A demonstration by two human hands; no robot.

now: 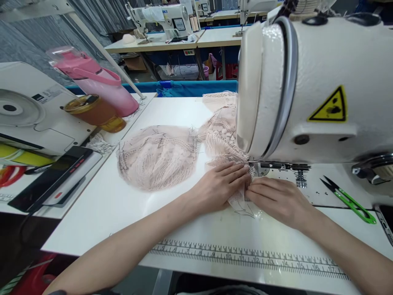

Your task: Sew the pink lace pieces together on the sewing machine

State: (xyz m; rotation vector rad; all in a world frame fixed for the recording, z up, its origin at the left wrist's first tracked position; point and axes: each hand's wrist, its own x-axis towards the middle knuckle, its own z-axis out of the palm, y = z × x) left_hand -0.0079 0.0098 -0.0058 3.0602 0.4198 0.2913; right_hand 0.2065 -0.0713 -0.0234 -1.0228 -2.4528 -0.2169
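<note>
My left hand (222, 184) rests on pale pink lace fabric (222, 139) just in front of the sewing machine's presser foot area. Its fingers are close together and bent down at the tips onto the fabric; the thumb is hidden. Close beside it, my right hand (279, 198) is closed, pinching the fabric's edge with thumb and fingertips. A sheer end of the fabric hangs out below the hands onto the tabletop. The white sewing machine head (307, 82) stands over the work and hides the needle. Left of my hands lies a rounded lace piece (158, 157) with dark thread ends.
Green thread snips (350, 200) lie at the right, near a phone (385, 221). A ruler strip (245, 258) runs along the front edge. At the left are a pink bottle (98, 82), an amber cup (95, 112) and a black device (52, 178). More sewing machines (162, 22) stand behind.
</note>
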